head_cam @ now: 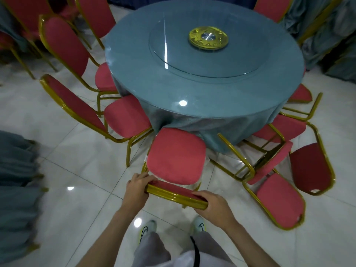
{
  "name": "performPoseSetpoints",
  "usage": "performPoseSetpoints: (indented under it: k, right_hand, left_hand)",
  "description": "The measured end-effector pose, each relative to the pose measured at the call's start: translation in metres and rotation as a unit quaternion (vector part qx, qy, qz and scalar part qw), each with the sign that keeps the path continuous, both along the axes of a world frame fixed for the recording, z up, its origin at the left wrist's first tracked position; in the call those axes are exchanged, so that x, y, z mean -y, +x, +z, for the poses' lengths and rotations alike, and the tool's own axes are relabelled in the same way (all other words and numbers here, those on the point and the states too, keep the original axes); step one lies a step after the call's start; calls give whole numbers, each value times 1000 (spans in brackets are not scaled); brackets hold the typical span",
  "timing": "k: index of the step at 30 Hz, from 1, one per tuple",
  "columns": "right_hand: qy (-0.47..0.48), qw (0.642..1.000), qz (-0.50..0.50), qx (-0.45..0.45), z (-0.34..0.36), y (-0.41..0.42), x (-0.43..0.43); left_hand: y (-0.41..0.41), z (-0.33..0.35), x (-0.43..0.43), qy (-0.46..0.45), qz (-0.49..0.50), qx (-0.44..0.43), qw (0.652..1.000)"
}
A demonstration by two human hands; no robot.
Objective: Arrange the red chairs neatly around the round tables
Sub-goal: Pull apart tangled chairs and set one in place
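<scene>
Right now the person stands at the near edge of the round table draped in blue-grey cloth (pixel 192 87), holding the top rail of an upright red padded chair with a gold metal frame (pixel 175 155). The left hand (pixel 137 186) is curled round the left end of the rail. The right hand (pixel 215 204) is wrapped over its right end, fingers lying across the red padding. The chair's seat points at the table, its front edge right at the hanging cloth; whether it touches, I cannot tell.

In the middle of the table lies a round glass turntable (pixel 212 60) with a gold hub (pixel 208 38).

Just left of the held chair, a second red chair (pixel 125 116) has its seat against the table's near-left edge, and a third red chair (pixel 65 47) stands beyond it, seat tucked under the left edge.

By the near-right edge, several more lie tipped in a tangle on the glossy white tiled floor (pixel 77 160). Among them are a fallen red chair (pixel 279 199) and a dark red backrest (pixel 312 168) beside it.

The person's pale shoes (pixel 146 230) are planted just behind the held chair.
</scene>
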State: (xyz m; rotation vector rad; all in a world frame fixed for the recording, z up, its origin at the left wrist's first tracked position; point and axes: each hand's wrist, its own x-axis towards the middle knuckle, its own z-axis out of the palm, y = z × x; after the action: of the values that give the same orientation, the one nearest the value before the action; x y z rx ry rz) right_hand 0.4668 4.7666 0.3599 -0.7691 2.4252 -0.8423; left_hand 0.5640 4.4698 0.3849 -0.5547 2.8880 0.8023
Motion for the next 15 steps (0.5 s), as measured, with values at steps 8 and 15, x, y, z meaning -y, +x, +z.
performPoseSetpoints:
  k: [8, 15]
  right_hand:
    - [78, 989, -119, -29, -6, 34, 55]
    - [146, 972, -177, -51, -1, 49, 128]
  left_hand:
    - [20, -16, 97, 36, -18, -56, 998]
    - [19, -25, 146, 68, -45, -23, 996]
